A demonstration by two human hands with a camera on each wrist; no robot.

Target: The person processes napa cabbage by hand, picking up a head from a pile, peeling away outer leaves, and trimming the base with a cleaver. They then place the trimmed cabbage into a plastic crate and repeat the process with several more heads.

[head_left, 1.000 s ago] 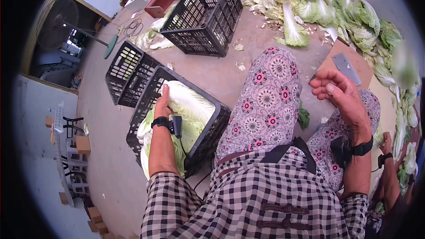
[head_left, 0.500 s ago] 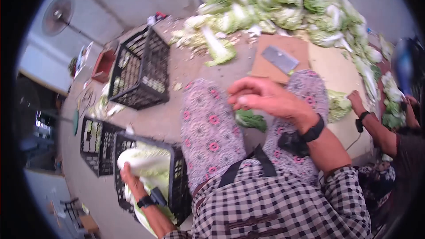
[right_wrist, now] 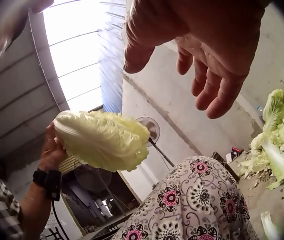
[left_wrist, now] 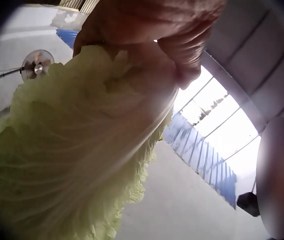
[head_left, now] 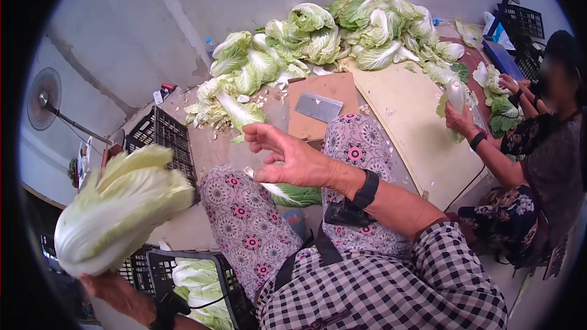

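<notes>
A pale napa cabbage is raised at the left, its white base low and its leafy end toward the upper right. My left hand grips it by the base; in the left wrist view the fingers and thumb wrap the white end. My right hand is held above my lap, holding nothing, with its fingers loosely bent and apart. Below the left hand, a black crate contains more napa cabbage. Between my knees lies a green-leaved cabbage, partly hidden by the right hand.
A cleaver rests on a cardboard sheet ahead of my knees. Beyond it, napa cabbages are heaped along the wall. Another black crate stands at the left. To the right, a seated person holds a cabbage over a yellowish board.
My left hand has lifted the napa cabbage out of the crate, up and to the left. The head view has swung to the right. My right hand has stayed empty.
</notes>
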